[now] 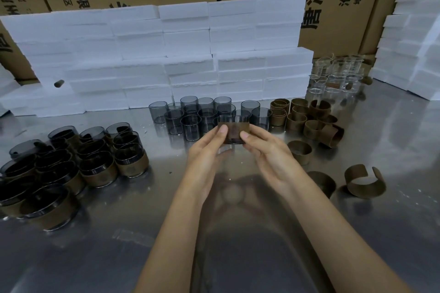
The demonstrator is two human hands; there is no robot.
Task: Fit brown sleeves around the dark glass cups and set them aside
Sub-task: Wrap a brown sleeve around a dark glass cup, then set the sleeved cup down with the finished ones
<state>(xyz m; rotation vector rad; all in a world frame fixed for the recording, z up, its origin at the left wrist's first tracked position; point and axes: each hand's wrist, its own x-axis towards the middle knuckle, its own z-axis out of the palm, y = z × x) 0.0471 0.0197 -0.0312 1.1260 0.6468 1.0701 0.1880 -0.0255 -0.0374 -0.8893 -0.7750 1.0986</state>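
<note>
Head view: dark glass cup, brown sleeve seemingly around it, pinched between left hand and right hand.

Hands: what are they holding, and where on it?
Both the left hand and right hand grip one dark glass cup by its brown sleeve, thumbs in front.

Both bare forearms reached up from the bottom edge toward the middle of the frame, converging. The left hand and the right hand faced each other, fingers curled, thumbs pressed on the front of a dark glass cup wrapped in a brown sleeve, pinched between them.
</note>
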